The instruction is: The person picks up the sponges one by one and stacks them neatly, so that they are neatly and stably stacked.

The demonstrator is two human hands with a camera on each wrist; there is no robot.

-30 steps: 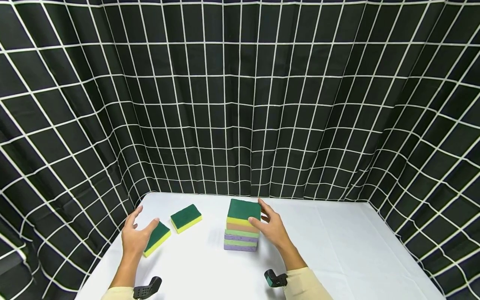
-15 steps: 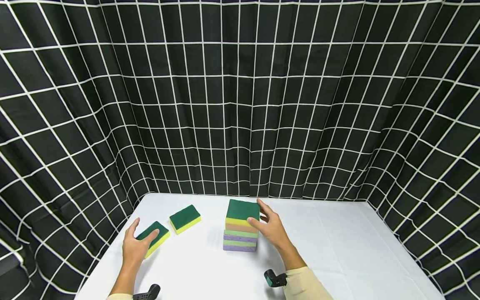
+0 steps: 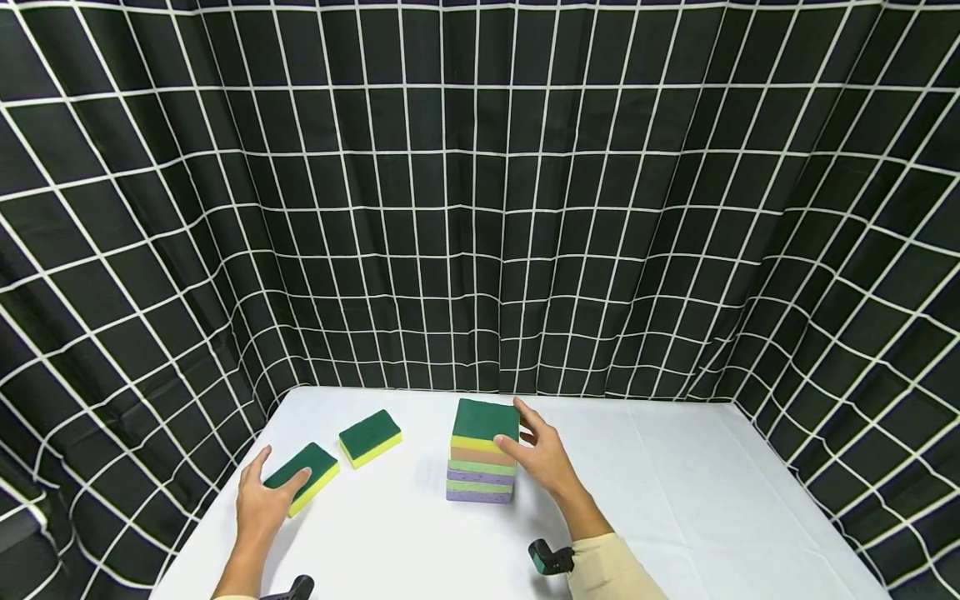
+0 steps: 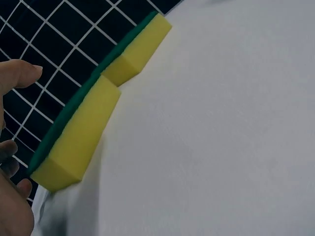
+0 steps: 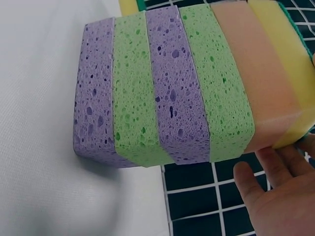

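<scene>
My left hand is spread around a yellow scrub sponge with a green scouring top, lying flat on the left. In the left wrist view, the thumb stays apart from that sponge. At the centre stands an upright stack of sponges: purple and light green ones at the bottom, an orange one above, and a yellow-and-green scrub sponge on top. My right hand holds the top sponge at its right end, thumb at the front, index finger at the far corner.
Another yellow-and-green scrub sponge lies a little behind the left one. A white cloth covers the table. Black curtains with a white grid close off the back and both sides.
My left hand has come down and toward me beside the left sponge, its fingers still spread. The right hand and the stack have held their place.
</scene>
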